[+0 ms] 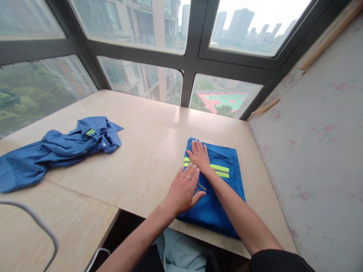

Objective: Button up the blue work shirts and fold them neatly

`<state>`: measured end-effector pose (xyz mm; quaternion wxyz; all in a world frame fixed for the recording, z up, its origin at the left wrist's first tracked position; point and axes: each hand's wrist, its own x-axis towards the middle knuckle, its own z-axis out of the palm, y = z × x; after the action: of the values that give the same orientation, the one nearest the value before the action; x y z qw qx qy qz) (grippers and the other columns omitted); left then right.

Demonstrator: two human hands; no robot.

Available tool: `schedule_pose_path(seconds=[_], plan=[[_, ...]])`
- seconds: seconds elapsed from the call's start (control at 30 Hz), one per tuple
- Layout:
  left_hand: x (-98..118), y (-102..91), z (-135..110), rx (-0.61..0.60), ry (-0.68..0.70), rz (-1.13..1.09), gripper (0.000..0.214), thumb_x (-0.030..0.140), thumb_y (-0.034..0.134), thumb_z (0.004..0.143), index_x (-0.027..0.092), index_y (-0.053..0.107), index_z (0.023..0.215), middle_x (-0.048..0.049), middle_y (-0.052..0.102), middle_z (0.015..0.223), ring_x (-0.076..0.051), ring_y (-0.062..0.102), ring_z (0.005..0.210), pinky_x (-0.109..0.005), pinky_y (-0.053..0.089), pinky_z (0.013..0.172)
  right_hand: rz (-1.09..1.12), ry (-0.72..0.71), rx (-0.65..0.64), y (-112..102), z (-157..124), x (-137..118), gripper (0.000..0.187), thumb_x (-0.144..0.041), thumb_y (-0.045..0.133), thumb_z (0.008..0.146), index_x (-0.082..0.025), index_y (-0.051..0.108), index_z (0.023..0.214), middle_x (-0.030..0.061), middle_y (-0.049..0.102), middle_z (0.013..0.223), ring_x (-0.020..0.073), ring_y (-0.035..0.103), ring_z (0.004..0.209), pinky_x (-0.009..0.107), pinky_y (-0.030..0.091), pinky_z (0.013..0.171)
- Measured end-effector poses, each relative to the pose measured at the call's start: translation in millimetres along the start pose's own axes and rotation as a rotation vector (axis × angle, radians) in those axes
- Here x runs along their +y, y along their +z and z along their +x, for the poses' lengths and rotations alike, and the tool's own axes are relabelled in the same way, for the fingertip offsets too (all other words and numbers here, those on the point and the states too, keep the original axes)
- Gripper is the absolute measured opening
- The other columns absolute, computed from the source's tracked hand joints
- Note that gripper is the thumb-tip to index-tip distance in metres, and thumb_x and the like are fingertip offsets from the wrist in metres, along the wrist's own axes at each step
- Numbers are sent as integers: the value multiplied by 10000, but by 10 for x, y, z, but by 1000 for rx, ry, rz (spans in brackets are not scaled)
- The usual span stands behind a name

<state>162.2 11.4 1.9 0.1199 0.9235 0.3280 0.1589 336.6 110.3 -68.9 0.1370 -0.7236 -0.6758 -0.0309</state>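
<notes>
A folded blue work garment [221, 196] with yellow-green reflective stripes lies on the beige table [147, 151] at its near right. My right hand [199, 155] rests flat on the garment's far left part, fingers stretched out and together. My left hand [184, 189] lies flat on the garment's left edge, fingers spread, a ring on one finger. Neither hand holds anything. My right forearm crosses over the garment.
A crumpled blue shirt [56, 149] with a reflective patch lies at the table's left. A grey curved wire or tube [42, 226] shows at the near left. Dark-framed windows [187, 64] stand behind the table; a floral wall [317, 143] rises on the right.
</notes>
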Motion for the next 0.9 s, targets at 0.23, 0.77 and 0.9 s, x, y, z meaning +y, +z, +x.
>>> schedule_pose_path(seconds=[0.23,0.77,0.9], plan=[[-60,479,-54,-8,-33,135,784,603,375,940,34,352,1479,-220,320,1551,-327,245,1468,-491,206,1195,12,-14,-53,-28,11,19,666,-501,248,1012,-97,254,1541,151,247,1599,297,190,1480,493,77,1189],[-64,529,-57,33,-156,130,848,612,474,881,-36,401,1422,-311,375,1488,-410,317,1418,-537,281,1147,59,55,-76,-91,26,-69,747,-592,283,982,-84,280,1530,152,250,1597,297,182,1483,495,58,1197],[-82,538,-50,74,-137,124,826,605,453,891,-10,388,1439,-303,380,1489,-407,324,1416,-555,297,1133,97,7,-149,-161,50,0,719,-566,235,999,-90,257,1537,127,229,1606,267,157,1494,489,69,1202]])
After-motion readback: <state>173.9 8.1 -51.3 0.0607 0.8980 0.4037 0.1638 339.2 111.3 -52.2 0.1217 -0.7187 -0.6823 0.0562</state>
